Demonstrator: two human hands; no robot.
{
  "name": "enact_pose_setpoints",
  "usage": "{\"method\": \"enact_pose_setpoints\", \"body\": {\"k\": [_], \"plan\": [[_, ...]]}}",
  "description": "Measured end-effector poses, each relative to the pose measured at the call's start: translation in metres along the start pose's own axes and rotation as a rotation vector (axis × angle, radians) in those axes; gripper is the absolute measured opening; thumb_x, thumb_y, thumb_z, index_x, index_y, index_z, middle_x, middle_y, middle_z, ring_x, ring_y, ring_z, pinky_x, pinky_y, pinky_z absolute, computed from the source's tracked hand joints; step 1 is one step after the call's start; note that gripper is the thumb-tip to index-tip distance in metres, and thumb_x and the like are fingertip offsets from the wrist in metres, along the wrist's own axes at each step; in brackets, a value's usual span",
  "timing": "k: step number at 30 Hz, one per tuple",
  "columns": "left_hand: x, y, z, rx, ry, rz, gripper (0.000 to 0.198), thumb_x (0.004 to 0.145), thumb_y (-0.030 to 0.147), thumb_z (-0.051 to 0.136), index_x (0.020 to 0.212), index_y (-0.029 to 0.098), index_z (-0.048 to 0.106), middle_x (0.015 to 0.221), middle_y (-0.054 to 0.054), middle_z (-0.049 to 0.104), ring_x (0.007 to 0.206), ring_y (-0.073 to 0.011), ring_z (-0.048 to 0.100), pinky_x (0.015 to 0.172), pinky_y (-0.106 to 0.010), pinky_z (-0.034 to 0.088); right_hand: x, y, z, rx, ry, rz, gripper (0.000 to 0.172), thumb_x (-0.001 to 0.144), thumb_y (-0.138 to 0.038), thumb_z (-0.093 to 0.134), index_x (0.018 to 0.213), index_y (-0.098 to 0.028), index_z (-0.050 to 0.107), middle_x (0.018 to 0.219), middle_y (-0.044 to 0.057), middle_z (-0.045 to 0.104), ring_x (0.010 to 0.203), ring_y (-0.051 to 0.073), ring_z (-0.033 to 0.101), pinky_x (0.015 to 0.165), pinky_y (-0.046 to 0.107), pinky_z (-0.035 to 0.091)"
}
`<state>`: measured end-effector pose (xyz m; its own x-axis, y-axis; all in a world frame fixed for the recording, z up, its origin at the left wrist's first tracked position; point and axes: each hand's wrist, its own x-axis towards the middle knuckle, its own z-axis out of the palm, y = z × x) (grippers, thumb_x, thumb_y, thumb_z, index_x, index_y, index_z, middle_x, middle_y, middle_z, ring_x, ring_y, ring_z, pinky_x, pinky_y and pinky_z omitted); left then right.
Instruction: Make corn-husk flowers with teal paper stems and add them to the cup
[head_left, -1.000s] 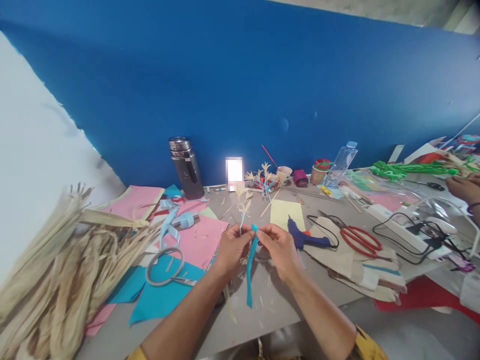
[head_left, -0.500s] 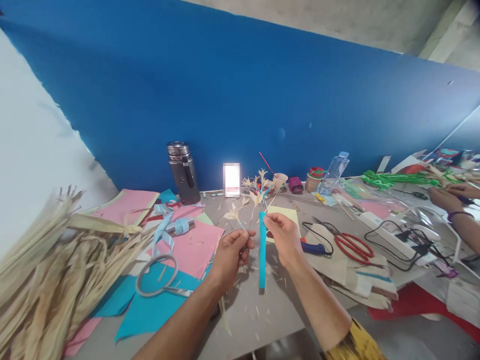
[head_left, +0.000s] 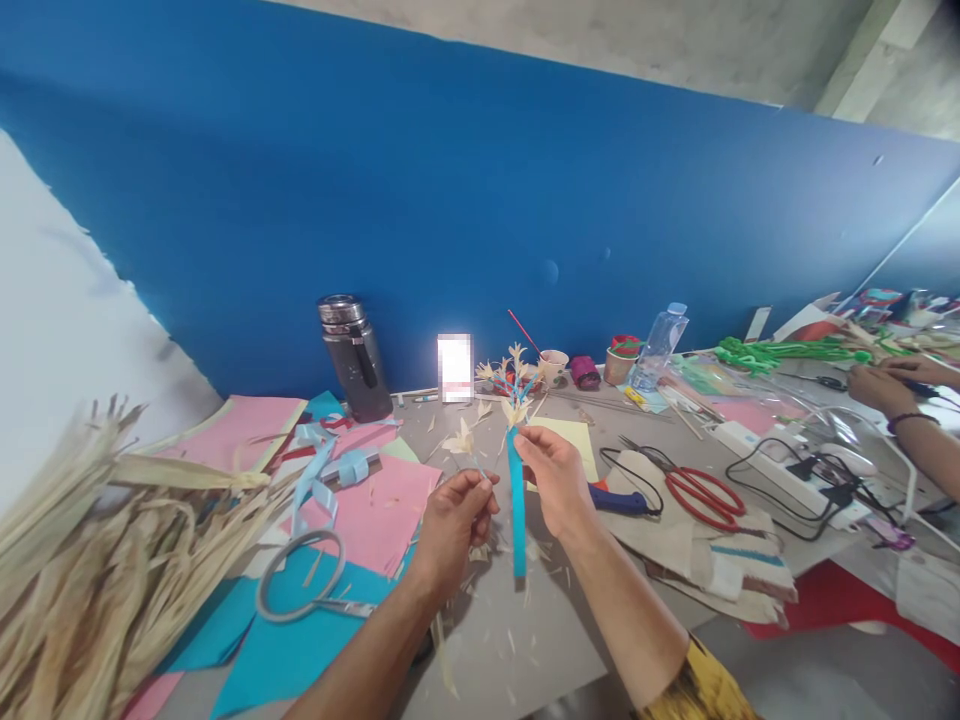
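Note:
Between the fingertips of my left hand (head_left: pixel 454 520) is the thin stem of a pale flower (head_left: pixel 462 438) that looks made of dried husk. My right hand (head_left: pixel 553 478) pinches the upper end of a bright blue paper strip (head_left: pixel 517 515), which hangs straight down over the table. The strip and the stem are side by side, apart from each other. Just beyond my hands stands a bunch of similar pale flowers (head_left: pixel 516 375) with blue-wrapped stems. Small husk scraps lie on the table (head_left: pixel 547 640) beneath my hands.
Dried corn husks (head_left: pixel 112 560) pile up at left beside grey-handled scissors (head_left: pixel 300 575) and coloured paper (head_left: pixel 390 500). A dark flask (head_left: pixel 354 360) stands near the wall. At right lie red-handled scissors (head_left: pixel 705 497), a power strip (head_left: pixel 787 470) and another person's hands (head_left: pixel 889 385).
The view has shifted slightly, moving the surroundings left and a little down. Both hands keep their holds on the flower stem and the blue strip, in nearly the same pose.

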<state>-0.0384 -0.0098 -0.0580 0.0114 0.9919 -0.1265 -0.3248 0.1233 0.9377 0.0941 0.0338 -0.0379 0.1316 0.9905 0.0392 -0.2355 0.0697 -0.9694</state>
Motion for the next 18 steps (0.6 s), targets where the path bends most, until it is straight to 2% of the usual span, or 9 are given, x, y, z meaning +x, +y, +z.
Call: {"method": "enact_pose_setpoints", "body": {"k": [11,18], "plan": [[0.0000,-0.0023,0.0009,0.045,0.034,-0.005,0.030,0.073,0.041,0.074,0.085,0.016,0.063,0.061,0.005,0.057,0.042,-0.0045,0.041,0.040,-0.017,0.029,-0.0007,-0.0021,0.0025,0.036,-0.012,0.021,0.033,0.063,-0.045,0.079,0.078,-0.017,0.068,0.065,-0.003,0.059,0.058,0.012,0.048,0.060,0.026,0.043],[0.0033,-0.0077,-0.0036,0.203,0.108,0.134,0.025,0.078,0.038,0.068,0.088,0.015,0.067,0.061,0.004,0.059,0.040,-0.0055,0.042,0.039,-0.018,0.033,-0.0025,-0.0057,0.0030,0.115,-0.047,0.040,0.034,0.060,-0.044,0.082,0.077,-0.018,0.067,0.069,-0.003,0.059,0.061,0.012,0.048,0.058,0.024,0.041]]}}
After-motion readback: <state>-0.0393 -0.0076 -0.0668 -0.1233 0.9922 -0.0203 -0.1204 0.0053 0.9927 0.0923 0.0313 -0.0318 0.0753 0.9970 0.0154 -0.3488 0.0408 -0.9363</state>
